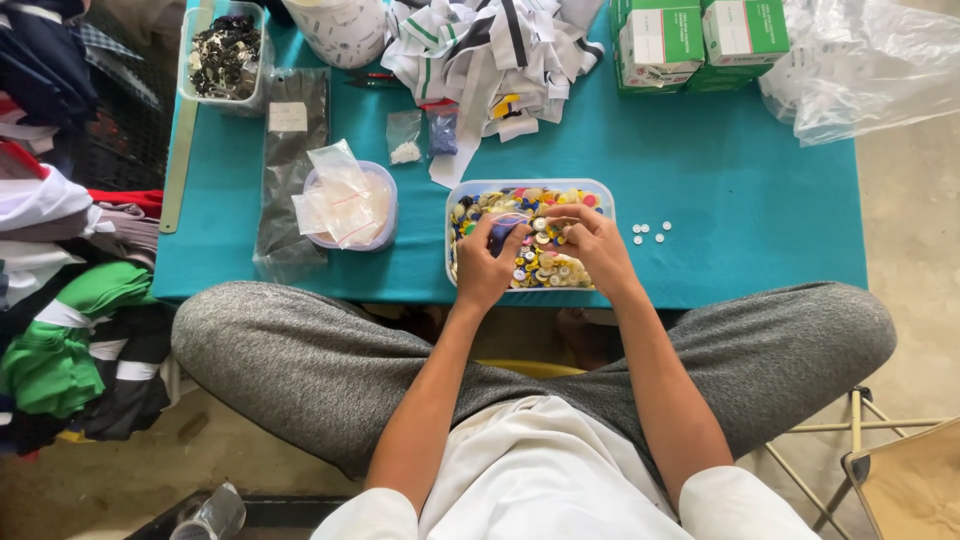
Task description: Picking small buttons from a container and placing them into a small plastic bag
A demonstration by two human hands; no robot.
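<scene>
- Both hands are down inside a clear plastic tub of mixed buttons (pixel 528 236), which sits on the near part of a teal-covered table (pixel 740 200), close to its front edge and just ahead of the person's crossed legs
- Left hand (pixel 487 262) is curled, knuckles up, with its fingertips pinched on a small clear bag that holds something dark blue (pixel 502 232), held over the middle of the tub
- Right hand (pixel 590 245) lies over the right half of the tub, palm down, fingers bent and reaching left toward the bag's mouth; thumb and forefinger are drawn close together, but whether a button is between them cannot be told
- Forearms run up from the lap and converge at the tub, elbows wide, white short sleeves at the bottom of the view
- Five or so small white buttons (pixel 649 233) lie loose on the cloth just right of the tub
- To the left stands a round tub with small clear zip bags (pixel 348 205) heaped in it, beside a long dark packet (pixel 290 170)
- Farther back: two tiny bags (pixel 423 137), a heap of white striped fabric strips (pixel 490 50), green-and-white boxes (pixel 700 40), a tub of dark pieces (pixel 224 55)
- Folded garments (pixel 70 300) pile up off the table's left side
</scene>
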